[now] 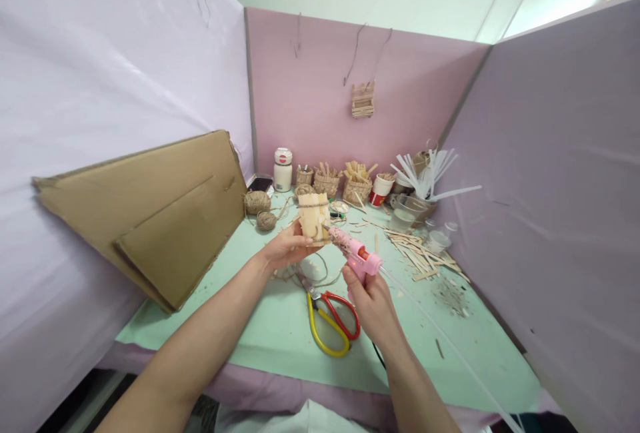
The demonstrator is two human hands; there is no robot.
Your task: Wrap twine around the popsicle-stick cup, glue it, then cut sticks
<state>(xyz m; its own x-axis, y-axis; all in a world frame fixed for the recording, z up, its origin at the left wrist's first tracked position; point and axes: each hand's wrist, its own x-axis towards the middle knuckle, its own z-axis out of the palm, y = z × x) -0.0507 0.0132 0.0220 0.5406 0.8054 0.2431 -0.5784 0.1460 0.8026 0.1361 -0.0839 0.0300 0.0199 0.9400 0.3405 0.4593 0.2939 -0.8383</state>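
My left hand (pixel 286 248) is closed round a small holder made of upright wooden sticks (pixel 314 217), held above the green table top. My right hand (pixel 374 306) grips a pink glue gun (pixel 356 256) by its handle. The gun's nozzle touches the lower right side of the stick holder. A clear glue stick juts from the gun's rear toward the lower right. Scissors with one red and one yellow handle (pixel 334 323) lie on the table between my forearms.
Folded cardboard (pixel 160 210) leans against the left wall. Two twine balls (pixel 257 203), a white jar (pixel 283 169), small baskets of sticks (pixel 357 185) and a cup of white straws (pixel 425 183) line the back. Loose wooden sticks (pixel 417 253) lie scattered at right.
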